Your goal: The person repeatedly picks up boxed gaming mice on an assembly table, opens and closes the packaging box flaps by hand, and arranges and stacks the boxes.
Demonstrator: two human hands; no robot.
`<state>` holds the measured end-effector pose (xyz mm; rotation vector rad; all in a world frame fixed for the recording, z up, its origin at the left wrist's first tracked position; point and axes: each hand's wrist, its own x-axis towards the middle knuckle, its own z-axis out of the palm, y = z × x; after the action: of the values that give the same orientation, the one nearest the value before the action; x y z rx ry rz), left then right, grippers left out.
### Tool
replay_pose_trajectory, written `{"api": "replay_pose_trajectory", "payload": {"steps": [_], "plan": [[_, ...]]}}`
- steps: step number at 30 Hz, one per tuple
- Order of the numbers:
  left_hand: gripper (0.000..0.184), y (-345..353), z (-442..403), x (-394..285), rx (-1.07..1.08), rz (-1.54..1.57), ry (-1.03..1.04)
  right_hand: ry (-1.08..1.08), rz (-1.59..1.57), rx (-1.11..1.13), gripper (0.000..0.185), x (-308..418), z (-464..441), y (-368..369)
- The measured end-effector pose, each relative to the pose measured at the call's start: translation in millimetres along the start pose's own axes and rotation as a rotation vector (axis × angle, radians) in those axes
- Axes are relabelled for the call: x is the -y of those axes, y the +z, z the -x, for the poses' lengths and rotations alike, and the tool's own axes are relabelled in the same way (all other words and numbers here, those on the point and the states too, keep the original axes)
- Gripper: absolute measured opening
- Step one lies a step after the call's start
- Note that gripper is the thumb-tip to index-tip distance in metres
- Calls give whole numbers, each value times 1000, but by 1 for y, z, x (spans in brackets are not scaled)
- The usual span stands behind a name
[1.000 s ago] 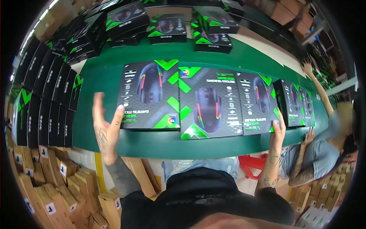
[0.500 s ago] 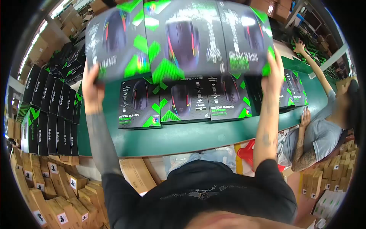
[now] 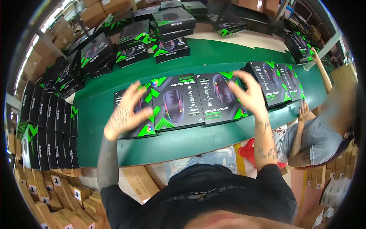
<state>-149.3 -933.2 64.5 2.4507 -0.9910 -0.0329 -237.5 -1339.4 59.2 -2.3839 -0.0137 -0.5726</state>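
Note:
Three black and green mouse boxes lie side by side on the green table [image 3: 152, 152]: a left box [image 3: 146, 129], a middle box [image 3: 175, 103] and a right box [image 3: 219, 97]. My left hand [image 3: 127, 112], fingers spread, is over the left box and hides much of it. Over the upper right part of the right box is my right hand [image 3: 249, 93], its fingers apart and nothing in it. Whether either hand touches a box I cannot tell.
Stacked mouse boxes [image 3: 49, 133] stand at the left, with more piles [image 3: 171, 24] along the back. Further boxes [image 3: 268, 84] lie to the right, near a co-worker [image 3: 316, 137] whose hand is at another box [image 3: 299, 47]. Brown cartons [image 3: 61, 198] fill the lower left.
Half a second ago both hands held a row of three boxes raised above the table. Now the hands are lower, open and off that grip. The co-worker's far hand is at a box.

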Motion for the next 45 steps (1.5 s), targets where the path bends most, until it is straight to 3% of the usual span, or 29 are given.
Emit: {"api": "replay_pose_trajectory", "payload": {"steps": [3,4,9,14,15,18,19,22,23,24,26,29,30,32,33,34,36,40,43,45], "plan": [[93,31,22,-37,138,-105,79,171,254,165,63,-18,36,13],[95,41,22,-46,125,-146,61,268,10,199,74,-19,36,16],[92,79,17,-59,-116,-329,44,190,131,223,82,-20,42,17],[90,62,15,-61,-59,-355,54,183,140,391,98,-3,54,-2],[90,58,13,-62,-52,-359,58,73,201,361,99,-2,60,-1],[79,54,9,-62,-61,-388,158,-208,342,380,96,-1,58,3],[75,53,10,-60,-72,-402,205,-204,326,346,92,-4,61,5],[57,57,26,-56,-197,-328,135,-233,299,275,86,-11,72,13],[40,66,30,-55,-395,-343,81,-218,217,201,79,-13,75,16],[25,65,39,-51,-338,-301,-73,-218,238,209,80,-12,75,15],[17,62,37,-55,-377,-192,-166,-212,275,237,80,-2,74,12],[18,76,55,-42,-411,-94,-281,-331,148,27,64,-22,75,19],[19,79,62,-41,-447,-210,-222,-363,59,-75,59,-25,74,21],[20,86,76,-47,-518,-431,-95,-234,2,-310,33,-36,88,32],[21,98,98,-36,-453,-544,-93,-150,33,-407,22,-43,97,39],[26,99,99,-46,-542,-279,-301,66,-25,-410,20,-36,99,41],[31,107,119,-40,-581,-331,-321,183,-300,-626,28,-28,98,54],[36,110,129,-41,-542,-260,-397,182,-426,-709,27,-31,98,59],[37,104,119,-48,-535,-434,-266,201,-484,-628,26,-40,106,59],[37,103,118,-50,-482,-183,-312,160,-510,-570,29,-37,106,60]]}}
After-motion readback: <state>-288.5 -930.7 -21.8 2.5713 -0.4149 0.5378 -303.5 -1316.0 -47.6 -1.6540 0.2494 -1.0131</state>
